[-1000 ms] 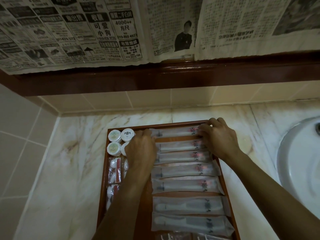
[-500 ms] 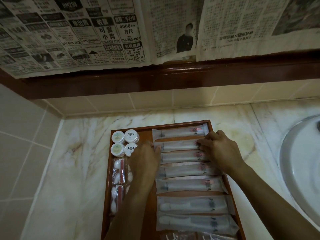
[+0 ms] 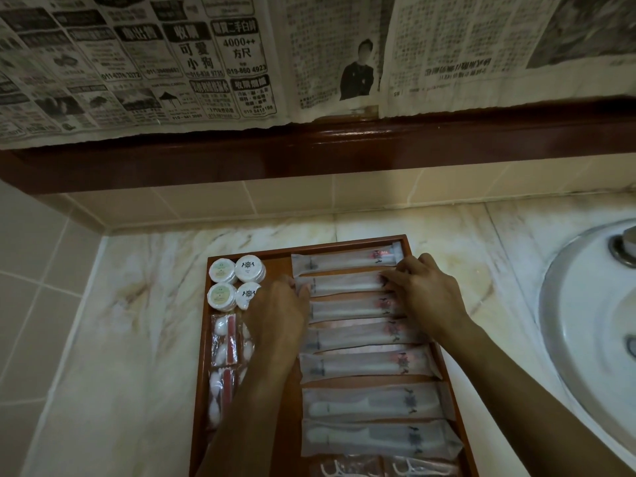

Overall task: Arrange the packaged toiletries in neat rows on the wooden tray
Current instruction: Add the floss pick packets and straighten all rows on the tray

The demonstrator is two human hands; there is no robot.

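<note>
A wooden tray [image 3: 202, 373] lies on the marble counter. Its right side holds a column of several long frosted packets. The top packet [image 3: 344, 261] lies against the far rim. My left hand [image 3: 278, 318] pinches the left end of the second packet [image 3: 344, 283], and my right hand [image 3: 425, 292] holds its right end with bent fingers. Comb packets [image 3: 371, 402] lie nearer me, with floss picks [image 3: 378, 468] at the bottom edge. On the tray's left stand round wrapped soaps [image 3: 223, 270] above cotton swab packs [image 3: 223, 339]; my left arm hides part of them.
A white sink [image 3: 585, 321] with a metal fitting [image 3: 623, 249] lies right of the tray. Marble counter [image 3: 130, 339] spreads to the left up to a tiled wall [image 3: 34, 270]. A dark wooden ledge [image 3: 309, 149] with newspaper [image 3: 206, 63] above it overhangs the back.
Both hands have come off the top packet and moved toward me onto the second packet's ends. The top packet now lies uncovered by the far rim.
</note>
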